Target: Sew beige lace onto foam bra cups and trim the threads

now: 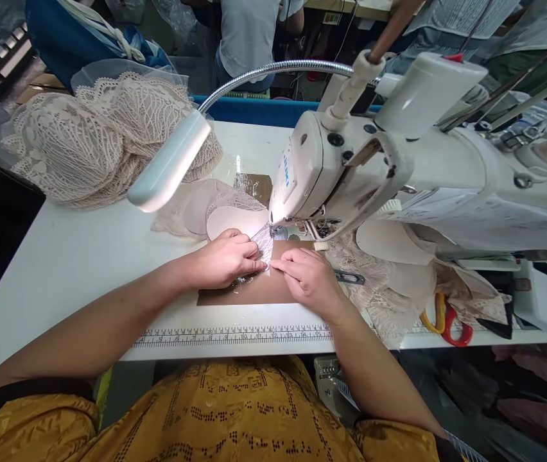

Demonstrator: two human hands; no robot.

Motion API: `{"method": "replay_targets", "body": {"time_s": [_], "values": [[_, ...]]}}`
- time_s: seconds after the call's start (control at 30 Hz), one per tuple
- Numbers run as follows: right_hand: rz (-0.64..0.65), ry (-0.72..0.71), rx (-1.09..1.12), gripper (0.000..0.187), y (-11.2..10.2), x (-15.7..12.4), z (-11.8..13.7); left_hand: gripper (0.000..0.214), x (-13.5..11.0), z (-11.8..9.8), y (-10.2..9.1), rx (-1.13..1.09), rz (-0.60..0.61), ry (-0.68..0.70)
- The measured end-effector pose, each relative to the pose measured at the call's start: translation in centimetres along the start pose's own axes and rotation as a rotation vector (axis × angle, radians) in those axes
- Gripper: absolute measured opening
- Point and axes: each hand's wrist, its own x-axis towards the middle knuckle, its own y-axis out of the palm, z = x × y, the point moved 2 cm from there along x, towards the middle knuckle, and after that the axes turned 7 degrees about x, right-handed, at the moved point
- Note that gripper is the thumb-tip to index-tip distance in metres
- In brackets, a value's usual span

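- Pressing a small lace piece (262,247) flat, both hands meet in front of the sewing machine (350,173). The piece lies on the brown plate (254,292) of the table (76,256), its far end at the foot of the machine head.
- The left hand (228,260) lies at 9 o'clock of the piece. Its fingers are drawn together and clamped on the near-left edge; whether the thumb sits under the fabric cannot be told.
- The right hand (309,277) lies at 4 o'clock of the piece, palm down and grasping nothing. Its fingertips only touch the right edge.
- The step in hand looks like lining up the lace at the needle, just ahead of stitching.
- As a judgement, the next move calls for keeping the edge straight, feeding it toward 12 o'clock with even pressure, and keeping fingertips clear of the needle.
- A padded cup (235,221) with more lace lies at 11 o'clock of the hands, behind the needle.
- A lamp (170,163) on a flexible neck hangs at 10 o'clock, with a lace pile (95,141) farther out the same way.
- Scissors (447,324) with red and yellow handles lie at 3 o'clock, well apart, and a ruler strip (235,335) runs along the near table edge at 6 o'clock.
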Motion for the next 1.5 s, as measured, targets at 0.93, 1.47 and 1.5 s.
{"method": "replay_targets", "body": {"time_s": [0.93, 1.47, 1.5], "values": [[0.038, -0.094, -0.138, 0.027, 0.3, 0.1, 1.0, 0.042, 1.4, 1.1, -0.2, 0.14, 0.036, -0.039], [0.063, 0.151, -0.346, 0.034, 0.6, 1.3, 0.8, 0.038, 1.3, 2.2, 0.4, 0.125, -0.064, -0.006], [0.071, 0.17, -0.36, 0.035, 0.6, 1.4, 0.8, 0.038, 1.3, 2.3, 0.5, 0.115, -0.068, -0.003]]}}
